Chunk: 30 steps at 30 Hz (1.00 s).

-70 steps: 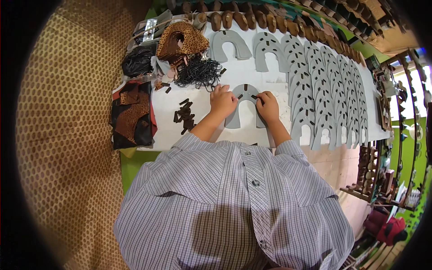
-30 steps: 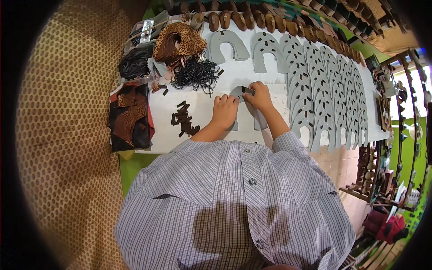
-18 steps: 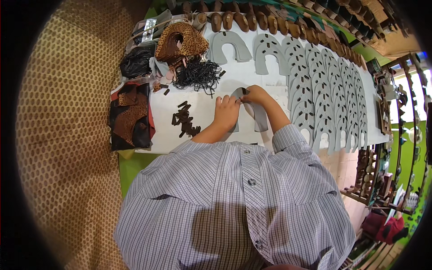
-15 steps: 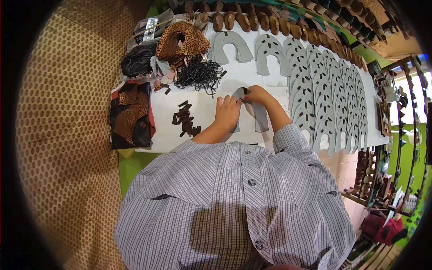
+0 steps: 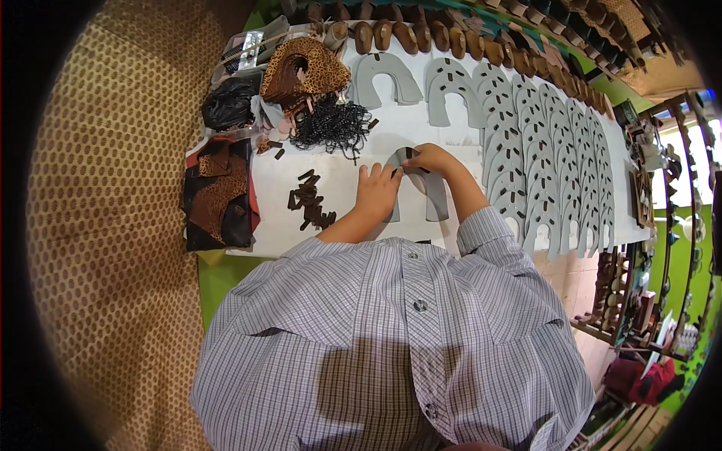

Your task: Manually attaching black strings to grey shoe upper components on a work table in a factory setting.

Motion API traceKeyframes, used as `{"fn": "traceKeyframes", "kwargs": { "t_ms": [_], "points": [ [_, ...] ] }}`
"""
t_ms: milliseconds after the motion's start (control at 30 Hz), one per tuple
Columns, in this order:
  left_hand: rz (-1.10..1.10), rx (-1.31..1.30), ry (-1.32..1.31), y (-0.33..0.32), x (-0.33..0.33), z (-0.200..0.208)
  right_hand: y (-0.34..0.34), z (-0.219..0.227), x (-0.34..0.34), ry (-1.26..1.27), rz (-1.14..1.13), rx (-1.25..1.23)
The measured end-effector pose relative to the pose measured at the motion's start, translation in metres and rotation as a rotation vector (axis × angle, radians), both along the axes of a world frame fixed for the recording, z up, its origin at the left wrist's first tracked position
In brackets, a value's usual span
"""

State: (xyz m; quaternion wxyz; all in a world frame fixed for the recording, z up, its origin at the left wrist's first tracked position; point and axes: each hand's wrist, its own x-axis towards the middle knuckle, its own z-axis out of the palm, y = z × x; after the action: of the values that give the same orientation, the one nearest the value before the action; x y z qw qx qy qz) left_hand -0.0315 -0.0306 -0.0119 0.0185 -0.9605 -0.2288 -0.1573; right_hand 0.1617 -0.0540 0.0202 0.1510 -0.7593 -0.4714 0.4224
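A grey U-shaped piece [image 5: 435, 197] lies on the white table in front of me, its curve facing away. One small dark strip [image 5: 410, 152] sits at the top of the curve, another near my left fingertips. My left hand [image 5: 376, 195] grips the left side of the curve with thumb and forefinger, the other fingers partly raised. On the right of the curve, my right hand [image 5: 436, 160] pinches the piece, fingertips partly hidden. Left of my left hand lies a loose pile of small dark strips [image 5: 307, 199].
Overlapping rows of grey U-shaped pieces [image 5: 538, 143] with dark strips cover the table's right side. Wooden shoe lasts [image 5: 423, 35] line the far edge. Leopard-print pieces [image 5: 304, 68], black beaded strands [image 5: 331, 124] and a dark folded stack [image 5: 218, 195] occupy the left.
My left hand has shifted slightly, its fingers lifting and spreading a little. My right hand stays almost still on the grey piece.
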Motion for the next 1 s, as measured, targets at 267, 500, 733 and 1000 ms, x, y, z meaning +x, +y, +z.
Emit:
{"fn": "traceKeyframes", "kwargs": {
  "t_ms": [267,500,733,1000],
  "points": [
    [-0.046,-0.123,-0.066,0.003,-0.009,-0.004,0.001,-0.005,0.009,0.355,-0.41,-0.087],
    [-0.027,-0.141,-0.052,-0.002,-0.016,-0.007,0.005,-0.004,0.0,0.353,-0.109,-0.043],
    [-0.015,-0.169,0.014,-0.004,-0.015,-0.007,0.008,-0.015,-0.001,-0.129,0.205,0.09],
    [-0.014,-0.186,0.021,-0.004,-0.014,-0.008,0.005,-0.015,-0.006,-0.287,0.298,0.109]
  ]
}}
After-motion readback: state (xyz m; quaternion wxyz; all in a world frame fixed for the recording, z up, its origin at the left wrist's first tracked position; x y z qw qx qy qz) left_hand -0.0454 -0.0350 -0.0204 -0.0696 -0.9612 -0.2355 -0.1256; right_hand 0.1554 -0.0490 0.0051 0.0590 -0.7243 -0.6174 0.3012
